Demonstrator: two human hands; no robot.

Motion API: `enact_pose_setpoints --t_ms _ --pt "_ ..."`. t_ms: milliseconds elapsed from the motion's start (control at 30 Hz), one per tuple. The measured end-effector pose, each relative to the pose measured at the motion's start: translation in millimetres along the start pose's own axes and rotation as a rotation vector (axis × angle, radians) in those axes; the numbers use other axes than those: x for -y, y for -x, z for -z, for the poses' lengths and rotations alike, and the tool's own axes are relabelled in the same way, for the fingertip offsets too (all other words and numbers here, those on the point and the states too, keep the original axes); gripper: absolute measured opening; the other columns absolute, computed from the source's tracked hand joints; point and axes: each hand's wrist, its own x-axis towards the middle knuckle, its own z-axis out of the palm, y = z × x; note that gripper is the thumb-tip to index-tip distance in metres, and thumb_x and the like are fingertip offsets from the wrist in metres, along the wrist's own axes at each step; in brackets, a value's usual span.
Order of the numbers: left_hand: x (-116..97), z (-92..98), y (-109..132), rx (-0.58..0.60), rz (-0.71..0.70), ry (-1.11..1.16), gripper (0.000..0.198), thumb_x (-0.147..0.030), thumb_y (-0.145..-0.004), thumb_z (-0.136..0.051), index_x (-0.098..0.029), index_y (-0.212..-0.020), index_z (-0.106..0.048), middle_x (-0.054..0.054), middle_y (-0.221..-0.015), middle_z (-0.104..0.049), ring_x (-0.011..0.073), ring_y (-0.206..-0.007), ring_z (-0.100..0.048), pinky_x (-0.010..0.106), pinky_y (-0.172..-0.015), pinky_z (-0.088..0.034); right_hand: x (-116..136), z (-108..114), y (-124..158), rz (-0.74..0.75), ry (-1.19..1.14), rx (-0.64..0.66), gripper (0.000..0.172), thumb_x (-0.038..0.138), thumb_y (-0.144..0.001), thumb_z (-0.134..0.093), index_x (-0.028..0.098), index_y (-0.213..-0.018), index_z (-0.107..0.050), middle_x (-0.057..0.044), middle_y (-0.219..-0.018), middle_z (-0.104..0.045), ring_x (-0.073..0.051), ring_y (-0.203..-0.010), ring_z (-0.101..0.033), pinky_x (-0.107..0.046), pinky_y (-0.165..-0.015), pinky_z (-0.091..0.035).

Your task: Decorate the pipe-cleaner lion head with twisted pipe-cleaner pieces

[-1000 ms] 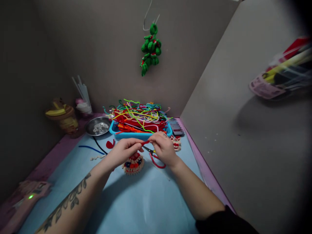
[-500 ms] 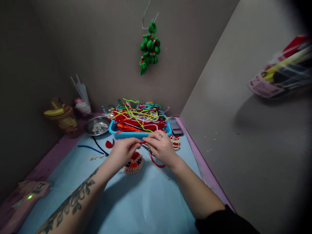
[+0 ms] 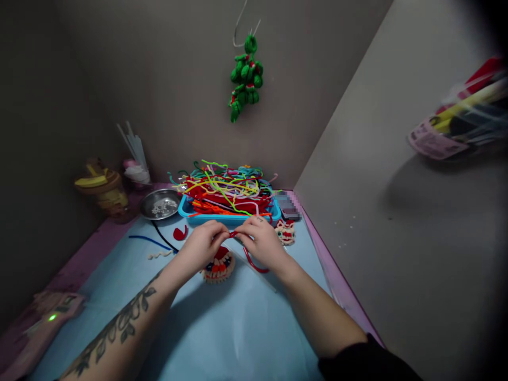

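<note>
Between my fingertips is a short red pipe cleaner [image 3: 232, 234]. My left hand [image 3: 205, 242] pinches one end, and my right hand [image 3: 260, 239] pinches the other. Just below my hands lies a rounded piece [image 3: 218, 266] of cream, red, orange and dark blue pipe cleaners. Scissors with red handles [image 3: 256, 264] rest partly hidden under my right hand. A thin pale stick [image 3: 264, 280] lies beside them. Left of my left hand is a small red coiled piece [image 3: 180, 233].
A blue tray [image 3: 222, 219] heaped with colourful pipe cleaners stands behind my hands, with a metal bowl [image 3: 153, 205] at its left. A phone [image 3: 288, 206] and a cream-and-red piece [image 3: 286, 233] are at right. A pink glue gun [image 3: 55, 317] lies front left. Green ornaments [image 3: 246, 74] hang on the wall.
Both hands keep their pinch on the red pipe cleaner; the fingers have shifted slightly, with a little more of it showing between them. The whole view has moved slightly.
</note>
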Motion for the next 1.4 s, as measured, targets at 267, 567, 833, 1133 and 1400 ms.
enact_pose_setpoints --t_ms 267,567,833,1133,1400 --pt "-9 2.6 0 -0.005 0.187 0.314 0.023 -0.036 -0.081 -0.053 -0.017 -0.078 -0.066 0.001 -0.071 -0.064 0.0145 -0.065 -0.056 0.025 -0.061 -0.044 1 -8 -3 -0.393 -0.605 0.155 0.006 0.021 -0.074 -0.064 0.017 -0.077 -0.061 0.002 -0.067 -0.061 -0.011 -0.060 -0.055 -0.023 -0.056 -0.041" --pt "-11 -6.1 -2 -0.028 0.310 0.592 0.026 -0.040 -0.074 -0.063 -0.015 -0.074 -0.060 -0.003 -0.061 -0.055 0.0094 -0.053 -0.048 0.021 -0.050 -0.039 5 -8 -2 -0.388 -0.715 0.229 0.010 0.024 -0.073 -0.063 0.017 -0.076 -0.057 0.005 -0.062 -0.053 -0.009 -0.056 -0.047 -0.021 -0.053 -0.036" --pt "-9 -11.5 1 -0.064 0.219 0.592 0.024 -0.034 -0.078 -0.063 -0.019 -0.093 -0.052 -0.003 -0.069 -0.059 0.0113 -0.062 -0.056 0.022 -0.057 -0.042 5 -7 -4 -0.348 -0.681 0.146 0.012 0.028 -0.073 -0.066 0.016 -0.077 -0.064 0.001 -0.071 -0.062 -0.011 -0.063 -0.053 -0.024 -0.061 -0.041" --pt "-9 -4.6 0 0.028 0.235 0.545 0.024 -0.035 -0.074 -0.065 -0.016 -0.088 -0.061 0.003 -0.078 -0.067 0.0156 -0.071 -0.063 0.026 -0.065 -0.048 4 -3 -6 -0.378 -0.735 0.114 0.009 0.022 -0.069 -0.066 0.017 -0.067 -0.060 0.002 -0.066 -0.058 -0.011 -0.062 -0.052 -0.024 -0.060 -0.041" --pt "-8 -3.8 -1 0.127 0.418 0.642 0.034 -0.045 -0.065 -0.071 -0.013 -0.077 -0.066 0.002 -0.065 -0.064 0.0127 -0.056 -0.055 0.023 -0.051 -0.042 5 -5 -8 -0.458 -0.891 0.067 0.010 0.020 -0.065 -0.066 0.017 -0.064 -0.056 0.004 -0.060 -0.055 -0.009 -0.055 -0.050 -0.022 -0.053 -0.039"
